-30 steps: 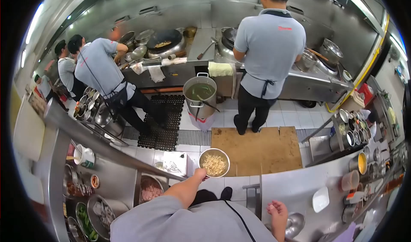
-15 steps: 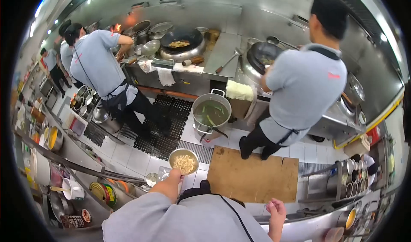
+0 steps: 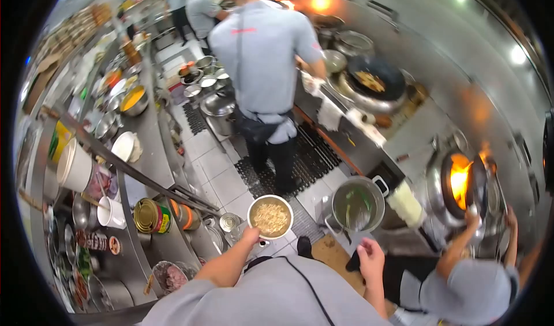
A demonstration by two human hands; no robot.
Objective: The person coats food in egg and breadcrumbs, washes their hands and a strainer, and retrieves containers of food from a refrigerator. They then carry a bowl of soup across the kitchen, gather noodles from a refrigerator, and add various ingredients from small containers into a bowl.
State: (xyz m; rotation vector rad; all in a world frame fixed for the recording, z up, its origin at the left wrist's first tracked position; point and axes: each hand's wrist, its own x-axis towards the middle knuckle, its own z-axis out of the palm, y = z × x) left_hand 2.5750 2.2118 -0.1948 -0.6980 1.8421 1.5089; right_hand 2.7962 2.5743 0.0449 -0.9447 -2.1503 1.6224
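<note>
My left hand [image 3: 251,236] grips the rim of a round metal bowl [image 3: 270,217] that holds pale, noodle-like food. The bowl is in front of my body, above the floor. My right hand [image 3: 370,251] is raised at the right of my body, its fingers curled; whether anything small is between them is hidden. Just beyond it stands a large pot [image 3: 358,203] with liquid and green pieces in it.
A co-worker [image 3: 262,60] stands ahead at the stoves. Another person [image 3: 467,291] at the right works a wok [image 3: 461,182] with flames. Shelving with cans [image 3: 151,215] and bowls runs along the left. A black mat [image 3: 314,153] lies on the floor.
The view has turned left. The bowl remains in my left hand. My right hand has come up nearer the large pot. Flames now rise from the wok of the person at the right.
</note>
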